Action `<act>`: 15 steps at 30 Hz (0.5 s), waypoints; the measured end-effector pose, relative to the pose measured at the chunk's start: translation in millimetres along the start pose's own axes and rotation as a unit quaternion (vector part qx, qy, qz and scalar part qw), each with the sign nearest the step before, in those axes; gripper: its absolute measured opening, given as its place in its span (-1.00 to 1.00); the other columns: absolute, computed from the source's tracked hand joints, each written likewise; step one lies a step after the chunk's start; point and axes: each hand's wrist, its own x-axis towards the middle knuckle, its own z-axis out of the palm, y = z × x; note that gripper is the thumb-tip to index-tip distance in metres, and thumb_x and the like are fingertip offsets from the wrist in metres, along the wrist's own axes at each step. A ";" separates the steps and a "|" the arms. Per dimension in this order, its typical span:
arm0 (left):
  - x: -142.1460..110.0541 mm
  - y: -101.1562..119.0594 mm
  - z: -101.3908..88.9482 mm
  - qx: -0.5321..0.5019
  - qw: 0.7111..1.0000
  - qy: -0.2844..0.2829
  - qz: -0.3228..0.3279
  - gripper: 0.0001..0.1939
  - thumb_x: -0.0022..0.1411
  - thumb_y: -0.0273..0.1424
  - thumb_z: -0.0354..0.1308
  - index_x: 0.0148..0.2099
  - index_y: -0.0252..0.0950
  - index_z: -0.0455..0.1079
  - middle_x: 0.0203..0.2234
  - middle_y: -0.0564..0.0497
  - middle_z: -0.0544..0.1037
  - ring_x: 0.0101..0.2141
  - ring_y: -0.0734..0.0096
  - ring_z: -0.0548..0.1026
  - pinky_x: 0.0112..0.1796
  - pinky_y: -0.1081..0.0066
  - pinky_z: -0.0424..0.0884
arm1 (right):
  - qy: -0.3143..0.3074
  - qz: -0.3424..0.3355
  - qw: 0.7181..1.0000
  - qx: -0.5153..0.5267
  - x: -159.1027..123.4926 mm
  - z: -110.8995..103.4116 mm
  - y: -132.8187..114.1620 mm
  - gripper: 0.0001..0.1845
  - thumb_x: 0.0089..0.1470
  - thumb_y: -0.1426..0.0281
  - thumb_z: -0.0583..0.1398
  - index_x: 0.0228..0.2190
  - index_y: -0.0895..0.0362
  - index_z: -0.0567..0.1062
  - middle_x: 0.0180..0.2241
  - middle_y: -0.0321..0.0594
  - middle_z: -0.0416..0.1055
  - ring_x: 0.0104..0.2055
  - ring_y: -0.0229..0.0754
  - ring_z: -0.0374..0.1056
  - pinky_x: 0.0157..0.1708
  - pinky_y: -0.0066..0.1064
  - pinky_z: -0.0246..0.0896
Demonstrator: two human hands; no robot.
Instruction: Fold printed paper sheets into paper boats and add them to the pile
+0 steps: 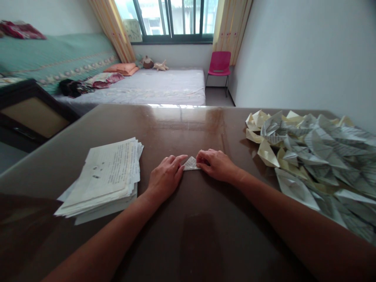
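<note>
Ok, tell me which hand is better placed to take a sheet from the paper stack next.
Left, probably: the left hand lies nearer the paper stack than the right hand, though both touch the folded paper.

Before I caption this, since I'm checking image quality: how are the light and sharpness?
Head view: window washed out, with glare on the far edge of the table; near side dim; paper boats stretched at right; print on the folded paper too small to read.

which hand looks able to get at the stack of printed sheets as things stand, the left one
Probably yes: the left hand is on the small folded paper, but nothing visible stands between it and the stack of sheets.
</note>
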 end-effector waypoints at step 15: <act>-12.8 9.0 -12.1 0.142 0.981 -0.055 0.117 -0.56 0.29 -0.49 0.00 0.19 -0.14 0.24 0.07 -0.03 0.40 -0.03 0.17 0.32 -0.20 0.24 0.40 | -0.049 -0.074 0.967 -0.239 -24.5 -12.5 -44.1 -0.72 0.20 0.52 0.02 -0.13 0.20 0.47 -0.17 0.01 0.40 -0.14 -0.01 0.25 -0.26 -0.20 0.11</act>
